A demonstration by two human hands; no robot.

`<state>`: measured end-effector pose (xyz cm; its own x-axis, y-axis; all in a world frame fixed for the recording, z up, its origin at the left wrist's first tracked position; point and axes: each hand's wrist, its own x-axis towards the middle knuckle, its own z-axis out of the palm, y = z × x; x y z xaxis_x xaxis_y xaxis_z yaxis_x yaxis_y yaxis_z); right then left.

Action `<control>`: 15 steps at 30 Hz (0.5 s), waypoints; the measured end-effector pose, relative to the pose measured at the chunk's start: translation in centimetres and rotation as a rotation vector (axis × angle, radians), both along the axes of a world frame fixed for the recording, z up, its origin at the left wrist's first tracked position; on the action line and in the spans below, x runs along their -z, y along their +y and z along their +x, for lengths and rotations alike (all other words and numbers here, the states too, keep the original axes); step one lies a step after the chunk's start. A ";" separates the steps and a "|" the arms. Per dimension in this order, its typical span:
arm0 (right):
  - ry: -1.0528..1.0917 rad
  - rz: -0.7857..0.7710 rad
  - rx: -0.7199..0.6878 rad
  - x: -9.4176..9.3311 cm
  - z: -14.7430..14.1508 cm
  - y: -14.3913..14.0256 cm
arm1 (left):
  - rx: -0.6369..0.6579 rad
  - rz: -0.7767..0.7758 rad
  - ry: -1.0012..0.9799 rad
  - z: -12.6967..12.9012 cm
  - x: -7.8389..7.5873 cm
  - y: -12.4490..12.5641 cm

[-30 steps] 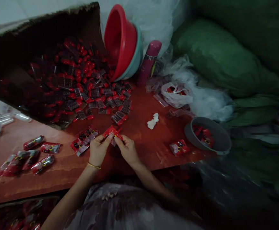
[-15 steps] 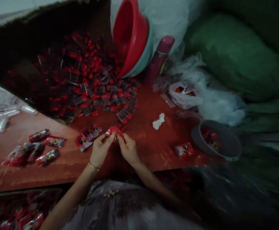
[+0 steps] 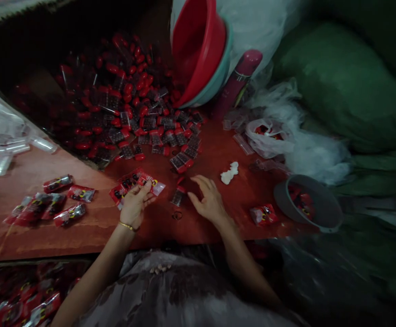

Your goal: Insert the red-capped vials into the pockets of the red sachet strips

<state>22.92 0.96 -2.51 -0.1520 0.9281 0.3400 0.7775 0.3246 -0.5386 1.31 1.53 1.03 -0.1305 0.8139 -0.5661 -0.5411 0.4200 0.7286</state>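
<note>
1. Head view, near left: a low box (image 3: 65,261) below the table (image 3: 41,238) holds red packets (image 3: 44,306).
2. Far left, a cardboard box (image 3: 41,88) holds many red-capped clear cases (image 3: 126,116), some lying out on the table.
3. The left hand (image 3: 133,204) pinches a red packet (image 3: 157,186) between thumb and fingers, over a small pile.
4. One loose case (image 3: 178,195) lies between the hands.
5. The right hand (image 3: 209,200), fingers parted, grips nothing, near that case.
6. Far right, a white bag (image 3: 268,144) holds red things, too small to tell.
7. Near right, a grey tub (image 3: 334,215) holds red packets.
</note>
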 end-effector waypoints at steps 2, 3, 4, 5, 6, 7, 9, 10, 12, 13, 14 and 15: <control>-0.123 -0.056 -0.131 -0.8 -0.3 0.7 | 0.031 -0.027 -0.012 0.5 0.6 -0.4; -0.170 -0.085 -0.172 -1.0 -0.7 1.0 | 0.046 -0.037 -0.013 0.7 0.9 -0.6; -0.207 -0.109 -0.197 -1.1 -1.1 1.3 | 0.059 -0.043 -0.013 0.9 1.1 -0.8; -0.232 -0.129 -0.214 -1.1 -1.5 1.5 | 0.068 -0.047 -0.011 1.0 1.4 -1.0; -0.246 -0.145 -0.226 -1.0 -1.9 1.6 | 0.071 -0.051 -0.008 1.0 1.6 -1.2; -0.250 -0.159 -0.233 -0.8 -2.3 1.6 | 0.071 -0.054 -0.006 0.9 1.8 -1.4; -0.227 -0.172 -0.234 -0.1 -2.7 1.3 | 0.068 -0.058 -0.006 0.6 2.1 -1.6; -0.205 -0.169 -0.225 0.2 -2.9 1.1 | 0.067 -0.058 -0.012 0.6 2.2 -1.6; -0.146 -0.144 -0.193 1.0 -3.1 0.6 | 0.060 -0.054 -0.033 0.6 2.4 -1.6; -0.110 -0.127 -0.176 1.3 -3.1 0.4 | 0.055 -0.051 -0.045 0.7 2.5 -1.6; -0.072 -0.110 -0.159 1.7 -3.2 0.2 | 0.049 -0.043 -0.058 0.9 2.6 -1.6; -0.033 -0.095 -0.140 2.0 -3.3 0.0 | 0.043 -0.033 -0.069 1.1 2.7 -1.6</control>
<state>19.66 0.95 -4.47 -0.2922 0.9245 0.2447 0.7461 0.3805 -0.5465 2.44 -0.03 -1.67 -0.0558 0.7990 -0.5988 -0.5702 0.4668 0.6760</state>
